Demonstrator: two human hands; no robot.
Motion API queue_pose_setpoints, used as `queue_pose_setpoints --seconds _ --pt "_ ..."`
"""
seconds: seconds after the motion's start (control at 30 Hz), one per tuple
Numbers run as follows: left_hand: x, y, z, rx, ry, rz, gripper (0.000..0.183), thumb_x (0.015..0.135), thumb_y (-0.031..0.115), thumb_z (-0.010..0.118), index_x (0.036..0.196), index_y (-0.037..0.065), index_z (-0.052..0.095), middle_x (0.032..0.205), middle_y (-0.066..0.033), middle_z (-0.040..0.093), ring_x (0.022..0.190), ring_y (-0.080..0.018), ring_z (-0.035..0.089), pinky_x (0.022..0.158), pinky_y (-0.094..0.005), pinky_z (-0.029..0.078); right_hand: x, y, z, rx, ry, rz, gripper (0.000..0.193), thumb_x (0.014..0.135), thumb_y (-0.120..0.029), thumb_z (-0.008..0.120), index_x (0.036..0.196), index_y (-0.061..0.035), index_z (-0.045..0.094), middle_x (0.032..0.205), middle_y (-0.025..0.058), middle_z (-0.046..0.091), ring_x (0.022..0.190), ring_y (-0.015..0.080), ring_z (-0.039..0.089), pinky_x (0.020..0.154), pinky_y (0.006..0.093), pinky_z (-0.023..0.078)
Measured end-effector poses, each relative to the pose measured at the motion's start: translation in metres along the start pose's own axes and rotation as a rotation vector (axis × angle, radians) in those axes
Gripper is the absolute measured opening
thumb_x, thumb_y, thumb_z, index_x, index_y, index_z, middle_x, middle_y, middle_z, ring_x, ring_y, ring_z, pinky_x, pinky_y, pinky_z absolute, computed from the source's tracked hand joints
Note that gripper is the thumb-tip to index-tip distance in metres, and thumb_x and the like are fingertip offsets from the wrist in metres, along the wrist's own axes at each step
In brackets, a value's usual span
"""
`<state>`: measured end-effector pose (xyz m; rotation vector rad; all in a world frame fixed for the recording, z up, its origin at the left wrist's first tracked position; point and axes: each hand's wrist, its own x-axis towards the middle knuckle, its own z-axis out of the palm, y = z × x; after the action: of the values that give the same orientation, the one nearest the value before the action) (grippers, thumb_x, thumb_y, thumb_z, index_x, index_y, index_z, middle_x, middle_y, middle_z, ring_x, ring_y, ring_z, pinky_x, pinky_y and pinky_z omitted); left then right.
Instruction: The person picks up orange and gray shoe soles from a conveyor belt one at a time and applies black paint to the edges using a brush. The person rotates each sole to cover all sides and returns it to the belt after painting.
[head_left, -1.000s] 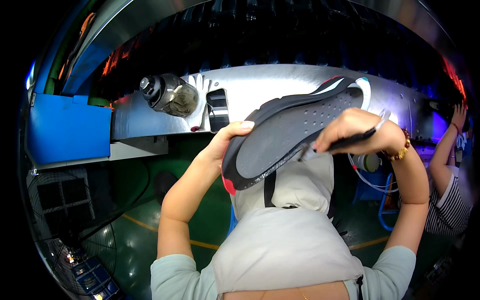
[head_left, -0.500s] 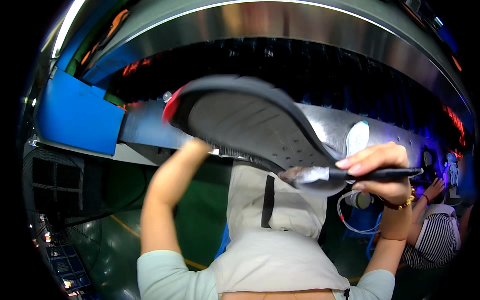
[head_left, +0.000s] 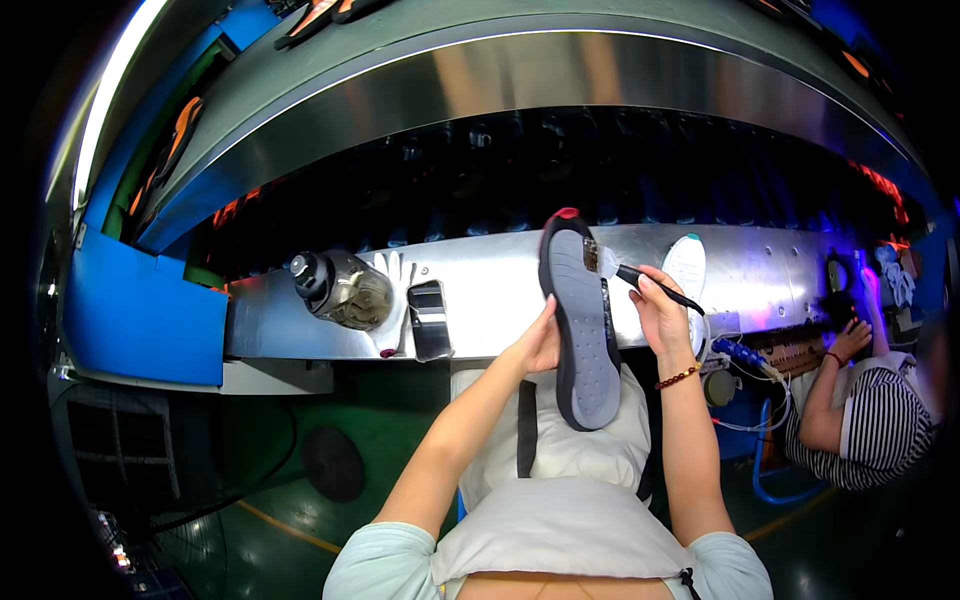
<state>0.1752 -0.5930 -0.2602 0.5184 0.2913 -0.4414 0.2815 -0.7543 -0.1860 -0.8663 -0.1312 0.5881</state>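
My left hand (head_left: pixel 541 343) grips a shoe sole (head_left: pixel 582 345) by its left edge, the fingers mostly hidden behind it. The sole stands lengthwise above my lap and the bench edge, its grey inner face toward me, with a black rim and a red tip at the far end. In my right hand (head_left: pixel 661 312) is a brush (head_left: pixel 606 262), its dark handle pinched between thumb and fingers. Its brown bristles are at the far right part of the sole, by the rim. Just beyond my right hand, a white sole (head_left: pixel 686 265) lies on the bench.
On the metal bench (head_left: pixel 480 262) stand a dark bottle (head_left: pixel 345 288), a white glove (head_left: pixel 394 318) and a phone (head_left: pixel 430 320). A conveyor (head_left: pixel 480 70) arches behind. To the right, a person in stripes (head_left: pixel 875 425) works near tubing (head_left: pixel 745 355). A blue cabinet (head_left: pixel 145 310) is at left.
The sole has moved away from me and turned from lying across the view to pointing lengthwise. The brush has gone from its near end to its far end. The view has shifted.
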Motion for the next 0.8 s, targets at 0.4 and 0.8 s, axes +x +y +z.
queue_pose_setpoints --seconds 0.4,0.8 --pt "-0.024 0.014 0.023 -0.126 0.144 0.288 0.094 0.071 0.076 0.020 0.129 0.003 0.032 0.127 -0.0134 0.041 0.116 -0.0261 0.040 0.098 -0.0399 0.030 0.004 -0.022 0.046 -0.418 -0.094 -0.077 0.020 0.073 -0.002 0.064 0.091 0.0042 0.061 0.087 0.0104 0.063 0.078 0.0121 0.059 0.074 0.0216 0.046" --pt "-0.054 0.022 0.067 -0.319 -0.227 0.606 0.088 0.071 0.076 0.020 0.129 0.011 0.033 0.124 -0.0086 0.043 0.109 -0.0227 0.046 0.092 -0.0366 0.038 0.018 -0.045 0.116 -0.501 -0.348 -0.107 0.019 0.073 -0.003 0.063 0.091 0.0019 0.062 0.084 0.0081 0.064 0.074 0.0086 0.058 0.069 0.0188 0.046"
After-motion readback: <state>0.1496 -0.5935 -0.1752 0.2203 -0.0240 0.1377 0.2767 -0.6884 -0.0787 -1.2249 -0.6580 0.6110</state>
